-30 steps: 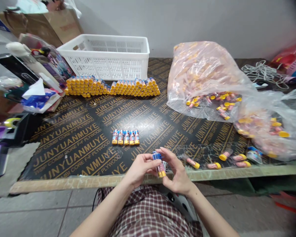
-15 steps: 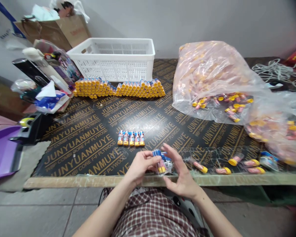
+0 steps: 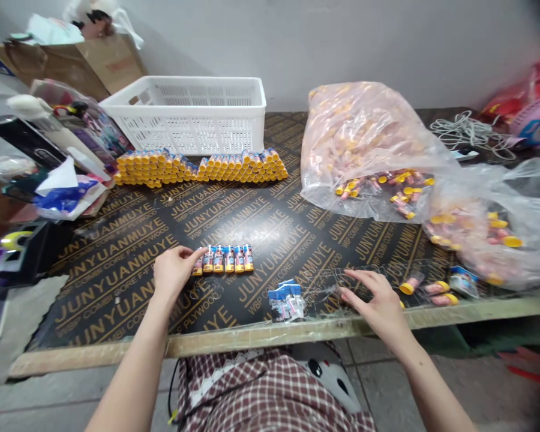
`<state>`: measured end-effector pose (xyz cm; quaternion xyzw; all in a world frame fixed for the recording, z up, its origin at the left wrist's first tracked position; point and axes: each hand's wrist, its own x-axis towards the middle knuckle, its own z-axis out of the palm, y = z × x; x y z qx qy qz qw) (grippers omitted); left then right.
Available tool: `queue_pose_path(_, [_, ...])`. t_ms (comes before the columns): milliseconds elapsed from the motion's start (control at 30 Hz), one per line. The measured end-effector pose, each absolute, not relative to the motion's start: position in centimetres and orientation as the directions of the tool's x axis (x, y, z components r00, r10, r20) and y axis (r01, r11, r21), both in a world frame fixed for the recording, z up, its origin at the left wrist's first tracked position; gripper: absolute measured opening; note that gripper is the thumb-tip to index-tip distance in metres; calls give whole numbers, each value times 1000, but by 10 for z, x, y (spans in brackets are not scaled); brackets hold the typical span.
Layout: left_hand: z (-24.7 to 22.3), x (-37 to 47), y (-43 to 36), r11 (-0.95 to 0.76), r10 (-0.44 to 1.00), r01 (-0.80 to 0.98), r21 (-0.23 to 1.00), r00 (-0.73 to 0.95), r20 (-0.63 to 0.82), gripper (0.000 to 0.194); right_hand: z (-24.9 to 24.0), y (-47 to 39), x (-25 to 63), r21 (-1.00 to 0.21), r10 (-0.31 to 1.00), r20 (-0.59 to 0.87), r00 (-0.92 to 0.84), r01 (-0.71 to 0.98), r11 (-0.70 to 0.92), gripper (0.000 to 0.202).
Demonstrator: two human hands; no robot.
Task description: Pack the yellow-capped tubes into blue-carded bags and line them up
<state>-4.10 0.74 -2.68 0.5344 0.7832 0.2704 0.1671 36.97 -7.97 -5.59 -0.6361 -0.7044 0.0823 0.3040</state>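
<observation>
My left hand (image 3: 174, 273) pinches a small blue-labelled tube (image 3: 197, 267) with a yellow end, at the left end of a short row of like tubes (image 3: 229, 259) lying side by side. My right hand (image 3: 374, 298) hovers over the table's front part with thumb and fingers apart and nothing visible between them. To its right lie a few pink tubes with yellow caps (image 3: 436, 287). Between my hands is a small heap of blue-topped clear printed labels (image 3: 288, 300).
Behind the row, yellow-ended tubes are stacked (image 3: 139, 168) before a white plastic basket (image 3: 184, 129). Large clear bags of pink tubes (image 3: 364, 132) stand at the right. Bottles and packets (image 3: 67, 186) crowd the left. A wooden strip (image 3: 207, 342) edges the table.
My left hand has moved left with a tube to the row's left end. My right hand has moved right, toward the loose pink tubes. The view has shifted slightly.
</observation>
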Motion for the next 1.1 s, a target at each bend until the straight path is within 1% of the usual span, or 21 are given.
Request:
queue_pose_path(67, [-25,-16,-5,172,946,714,679,-311,88,25,-58,-82,379,-430,960,281,-18,892,143,36])
queue_pose_path(100, [-26,-1,-12,114,967,690,715,-241,78,23,-59,-83,382,-387,970,242,-29,914,124,35])
queue_pose_path(167, [-30,33,-27,26,998,665,747,-54,13,15,-61,-85,385,-308,988,148,-52,947,97,30])
queue_pose_path(200, [-34,48,-33,-32,996,667,744,80,-29,12,-62,-85,385,-285,992,110,-61,954,90,28])
queue_pose_path(233, [-38,62,-39,-70,985,687,723,163,-59,10,-62,-86,384,-280,994,86,-69,956,90,27])
queue_pose_path(300, [-46,81,-47,-116,964,735,668,244,-102,8,-60,-86,378,-334,994,81,-79,937,102,26])
queue_pose_path(367, [-51,88,-51,-120,963,767,630,243,-113,7,-56,-86,371,-448,995,75,-69,889,95,26])
queue_pose_path(433, [-54,89,-52,-100,967,763,638,226,-119,10,-51,-86,362,-569,998,46,-46,819,65,25])
queue_pose_path(500, [-55,87,-52,-62,970,738,672,204,-135,11,-48,-85,352,-644,999,51,-21,764,48,24])
queue_pose_path(567, [-55,86,-54,-28,973,715,699,179,-143,11,-46,-84,343,-679,993,116,6,730,75,23])
queue_pose_path(633, [-54,86,-56,-32,980,694,719,164,-116,10,-45,-83,335,-710,982,185,46,697,102,23])
queue_pose_path(700, [-53,87,-58,-44,984,669,742,156,-82,10,-44,-83,327,-739,971,226,78,663,119,21])
queue_pose_path(767, [-52,88,-60,-18,985,623,782,145,-93,11,-42,-83,321,-756,962,258,90,639,143,19])
queue_pose_path(867, [-51,89,-60,75,981,468,881,124,-149,12,-38,-84,313,-782,953,288,91,596,180,15])
queue_pose_path(967, [-49,90,-58,209,972,197,958,69,-226,14,-33,-88,305,-842,960,264,91,507,183,17])
queue_pose_path(1033, [-47,90,-55,306,952,-21,952,36,-305,21,-31,-91,299,-880,965,243,96,440,178,22])
queue_pose_path(1100, [-42,90,-52,366,929,-209,907,20,-371,35,-29,-94,292,-907,968,231,102,383,176,24])
